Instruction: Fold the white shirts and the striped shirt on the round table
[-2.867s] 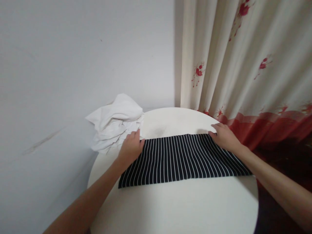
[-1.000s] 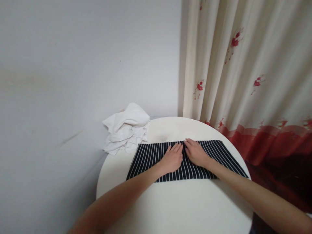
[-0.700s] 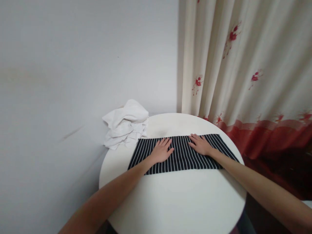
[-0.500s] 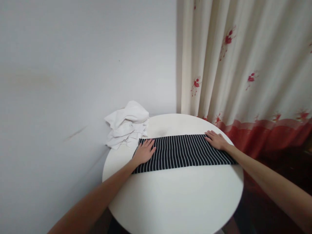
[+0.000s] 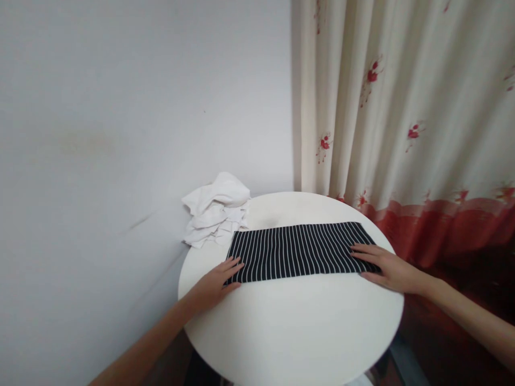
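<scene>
A black cloth with white stripes (image 5: 300,251) lies flat as a long strip across the round white table (image 5: 298,327). At the strip's near left corner is my left hand (image 5: 217,281), fingers stretched over the cloth and thumb by its near edge. My right hand (image 5: 384,265) rests at the right end, its fingers spread on the stripes and its thumb just off the near edge. Both hands are open, and neither grips the fabric.
A crumpled heap of white cloth (image 5: 219,209) sits at the table's back left, against the pale wall (image 5: 140,107). Behind the table on the right hangs a cream curtain (image 5: 354,118) with red flowers and a red lower band.
Both hands have slid toward me, from the far part of the striped cloth to its near corners. The cloth stays flat, and the camera view has shifted slightly.
</scene>
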Demonstrator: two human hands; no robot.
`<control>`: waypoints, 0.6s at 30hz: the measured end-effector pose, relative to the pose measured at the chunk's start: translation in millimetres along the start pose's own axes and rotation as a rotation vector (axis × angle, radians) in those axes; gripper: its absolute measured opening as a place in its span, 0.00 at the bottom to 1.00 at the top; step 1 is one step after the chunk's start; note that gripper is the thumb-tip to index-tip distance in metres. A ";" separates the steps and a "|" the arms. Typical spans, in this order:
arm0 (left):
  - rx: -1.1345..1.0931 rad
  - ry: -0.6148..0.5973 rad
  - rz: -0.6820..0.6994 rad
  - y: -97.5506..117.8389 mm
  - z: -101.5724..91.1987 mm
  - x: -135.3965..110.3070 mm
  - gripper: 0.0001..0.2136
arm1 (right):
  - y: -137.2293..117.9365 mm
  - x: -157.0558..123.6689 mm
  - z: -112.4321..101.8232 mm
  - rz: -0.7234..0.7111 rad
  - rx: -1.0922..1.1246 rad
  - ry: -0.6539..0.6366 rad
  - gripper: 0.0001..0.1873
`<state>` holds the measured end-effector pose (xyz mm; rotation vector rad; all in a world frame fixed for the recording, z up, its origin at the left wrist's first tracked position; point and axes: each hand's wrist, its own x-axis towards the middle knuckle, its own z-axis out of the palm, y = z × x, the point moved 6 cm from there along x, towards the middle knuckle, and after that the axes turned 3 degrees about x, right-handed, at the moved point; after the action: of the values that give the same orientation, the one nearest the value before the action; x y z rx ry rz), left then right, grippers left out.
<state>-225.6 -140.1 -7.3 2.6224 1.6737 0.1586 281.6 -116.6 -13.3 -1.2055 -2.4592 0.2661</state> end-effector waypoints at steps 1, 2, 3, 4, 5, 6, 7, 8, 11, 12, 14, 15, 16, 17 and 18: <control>0.002 -0.001 0.004 1.3 -2.2 0.5 0.23 | -0.3 -2.2 0.4 -0.005 -0.029 0.011 0.27; 0.014 0.001 0.003 1.8 -4.1 1.8 0.22 | 0.6 -3.4 0.1 -0.016 -0.060 0.033 0.25; 0.036 0.004 0.001 1.8 -5.4 3.4 0.21 | 2.3 -4.0 -0.6 -0.036 -0.093 0.061 0.24; 0.063 0.009 0.002 1.5 -6.1 5.1 0.21 | 4.4 -4.4 -1.1 -0.058 -0.128 0.089 0.22; 0.088 0.015 0.006 0.9 -6.1 6.5 0.21 | 6.8 -5.0 -1.4 -0.080 -0.163 0.113 0.21; 0.108 0.025 0.013 0.0 -5.9 7.5 0.21 | 9.3 -5.9 -1.2 -0.098 -0.196 0.131 0.20; 0.121 0.041 0.017 -1.3 -5.7 8.4 0.21 | 11.8 -7.0 -0.7 -0.112 -0.226 0.144 0.19; 0.122 0.062 0.016 -3.0 -6.0 9.0 0.21 | 14.3 -8.2 -0.4 -0.117 -0.250 0.155 0.18; 0.069 0.150 -0.002 -7.3 -14.5 10.8 0.20 | 21.9 -10.7 -6.9 -0.076 -0.244 0.234 0.16; 0.032 0.185 -0.008 -7.5 -21.3 11.4 0.19 | 23.5 -10.6 -12.5 -0.053 -0.209 0.273 0.16; -0.068 0.261 -0.011 -5.7 -41.8 12.5 0.17 | 23.8 -7.6 -28.3 -0.018 -0.091 0.335 0.15; -0.128 0.298 -0.018 -4.6 -55.1 12.9 0.16 | 22.2 -4.7 -38.4 -0.006 -0.017 0.357 0.14; -0.190 0.334 -0.036 -4.4 -69.8 13.2 0.15 | 19.9 -0.9 -49.7 0.009 0.058 0.373 0.13; -0.250 0.369 -0.064 -5.3 -85.3 13.2 0.14 | 17.2 3.5 -62.1 0.031 0.126 0.388 0.13; -0.305 0.403 -0.102 -7.7 -100.8 13.1 0.13 | 14.4 8.2 -75.2 0.061 0.182 0.403 0.14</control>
<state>-237.2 -128.3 93.3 2.3803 1.7121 0.9141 319.1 -101.3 52.2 -1.1305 -2.0101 0.2319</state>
